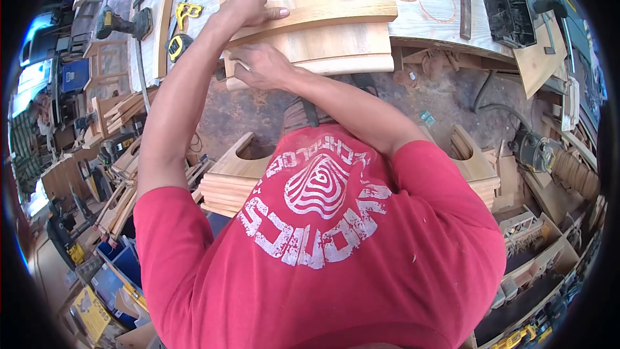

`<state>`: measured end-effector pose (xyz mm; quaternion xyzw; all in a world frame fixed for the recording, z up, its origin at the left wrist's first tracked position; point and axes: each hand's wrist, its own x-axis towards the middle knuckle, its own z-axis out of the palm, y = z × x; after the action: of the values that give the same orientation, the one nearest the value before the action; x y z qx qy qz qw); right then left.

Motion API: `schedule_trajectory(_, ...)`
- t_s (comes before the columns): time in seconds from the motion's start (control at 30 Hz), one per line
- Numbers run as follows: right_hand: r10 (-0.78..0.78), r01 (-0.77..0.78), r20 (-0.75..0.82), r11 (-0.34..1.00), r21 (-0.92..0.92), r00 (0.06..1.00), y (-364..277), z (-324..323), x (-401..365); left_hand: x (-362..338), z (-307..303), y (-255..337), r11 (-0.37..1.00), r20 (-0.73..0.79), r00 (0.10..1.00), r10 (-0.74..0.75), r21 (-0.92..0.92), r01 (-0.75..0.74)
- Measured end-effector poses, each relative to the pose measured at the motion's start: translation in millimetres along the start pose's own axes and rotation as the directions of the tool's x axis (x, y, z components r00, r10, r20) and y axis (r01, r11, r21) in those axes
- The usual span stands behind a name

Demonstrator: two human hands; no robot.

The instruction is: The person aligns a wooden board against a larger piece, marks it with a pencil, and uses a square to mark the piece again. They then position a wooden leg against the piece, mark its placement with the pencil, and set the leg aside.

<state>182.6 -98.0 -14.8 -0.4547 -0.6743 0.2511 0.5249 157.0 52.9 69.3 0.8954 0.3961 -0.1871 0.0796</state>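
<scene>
A curved wooden strip (336, 15) lies across a pale wooden panel (342, 42) at the bench's near edge. My left hand (248, 8) is closed over the left part of this strip, its thumb lying along the top. Just below, my right hand (263, 66) rests at the panel's left end with its fingers curled together. A small pale thing shows between those fingers, too small to make out. The panel's near edge (349, 64) is rounded and juts over the floor.
A tape measure (179, 46), a yellow-handled saw (187, 13) and a drill (126, 24) are on the left. A black tray (508, 10) sits at the bench's right. Stacked wooden pieces (226, 181) flank my body, and a power tool (535, 150) with a hose lies at right.
</scene>
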Motion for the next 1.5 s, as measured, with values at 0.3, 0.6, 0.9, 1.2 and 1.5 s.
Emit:
schedule_trajectory(0.3,0.008,-0.012,0.072,0.998,0.059,0.997,-8,-17,-20,-7,-12,6,0.997,0.101,0.994,-0.030,-0.064,0.037)
schedule_trajectory(0.6,-0.015,0.011,-0.191,1.000,-0.019,0.982,-92,-141,-72,-19,-4,4,0.986,-0.004,1.000,-0.023,-0.164,0.022)
schedule_trajectory(0.9,0.058,-0.274,-0.626,0.928,-0.254,0.777,-78,-217,-116,-18,16,-9,0.926,-0.048,0.996,0.078,-0.367,-0.090)
schedule_trajectory(1.2,0.119,-0.423,-0.701,0.862,-0.279,0.704,-31,-234,-113,-21,8,-4,0.906,0.029,0.995,0.093,-0.417,-0.073)
schedule_trajectory(1.5,0.065,-0.249,-0.641,0.948,-0.200,0.764,-56,-219,-92,-14,11,-8,0.922,0.008,0.993,0.119,-0.371,-0.108)
